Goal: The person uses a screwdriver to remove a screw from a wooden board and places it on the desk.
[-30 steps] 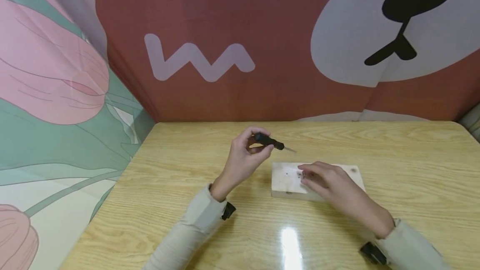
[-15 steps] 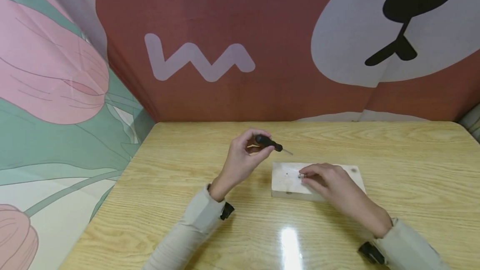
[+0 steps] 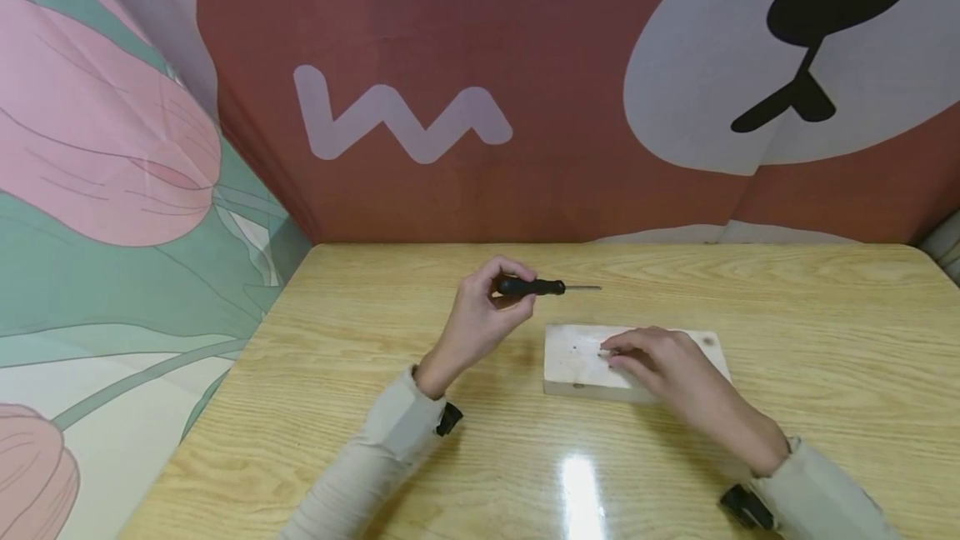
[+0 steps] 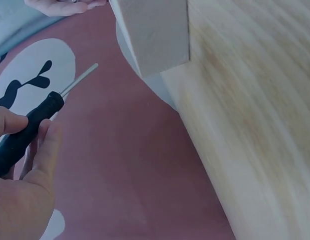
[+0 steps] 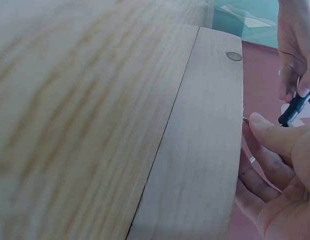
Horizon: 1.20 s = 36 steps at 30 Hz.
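Observation:
My left hand [image 3: 480,319] grips the black handle of a screwdriver [image 3: 531,286] above the table, left of and beyond the wooden block. Its thin metal shaft [image 4: 80,79] points right in the head view, apart from the block. The pale wooden block [image 3: 566,369] lies flat, with a few small dark holes in its top. Over the block's middle, my right hand [image 3: 667,369] pinches a small metal screw [image 5: 246,119] between thumb and fingertips, right at the top face. The fingers cover most of the screw.
The wood-grain table [image 3: 360,323] extends around the block on all sides. Behind it stands a red-brown printed backdrop [image 3: 562,190]; a floral sheet [image 3: 112,190] hangs at the left. Black wrist cameras [image 3: 746,507] sit at both cuffs.
The screwdriver has swung from slanting down toward the block to nearly level, and the left hand has shifted slightly left. The right hand stays at the same spot with small finger movements.

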### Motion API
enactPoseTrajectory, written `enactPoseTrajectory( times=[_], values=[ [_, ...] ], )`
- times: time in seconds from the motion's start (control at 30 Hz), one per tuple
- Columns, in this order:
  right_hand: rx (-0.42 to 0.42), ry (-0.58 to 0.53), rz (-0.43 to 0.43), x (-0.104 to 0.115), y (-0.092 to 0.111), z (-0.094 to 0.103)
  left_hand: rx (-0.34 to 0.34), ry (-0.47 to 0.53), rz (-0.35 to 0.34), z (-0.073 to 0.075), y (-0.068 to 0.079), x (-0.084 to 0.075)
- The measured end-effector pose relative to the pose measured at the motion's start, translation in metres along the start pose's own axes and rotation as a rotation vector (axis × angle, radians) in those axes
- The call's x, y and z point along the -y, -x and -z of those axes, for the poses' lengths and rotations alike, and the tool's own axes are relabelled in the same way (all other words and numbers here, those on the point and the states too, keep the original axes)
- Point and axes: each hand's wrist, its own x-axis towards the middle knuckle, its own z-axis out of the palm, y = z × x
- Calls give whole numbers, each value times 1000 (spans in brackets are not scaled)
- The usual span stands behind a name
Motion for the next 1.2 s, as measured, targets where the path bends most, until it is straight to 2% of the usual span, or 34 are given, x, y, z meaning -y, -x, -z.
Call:
enactPoseTrajectory(
  times=[0.13,0.37,0.57,0.8,1.03,1.2],
  values=[
    [-43,21,42,0,1,4,13,-15,21,3,-1,4],
    [-74,49,44,-3,3,14,25,-25,63,8,-2,11],
    [-148,115,60,-14,5,24,28,-29,69,9,-3,16],
    [-182,110,-14,-23,11,39,16,-43,88,10,-4,22],
    [-228,152,-20,-37,15,52,-10,-52,134,12,-5,27],
    [-262,153,-66,-47,19,57,-25,-65,152,14,-7,32]
  ],
)
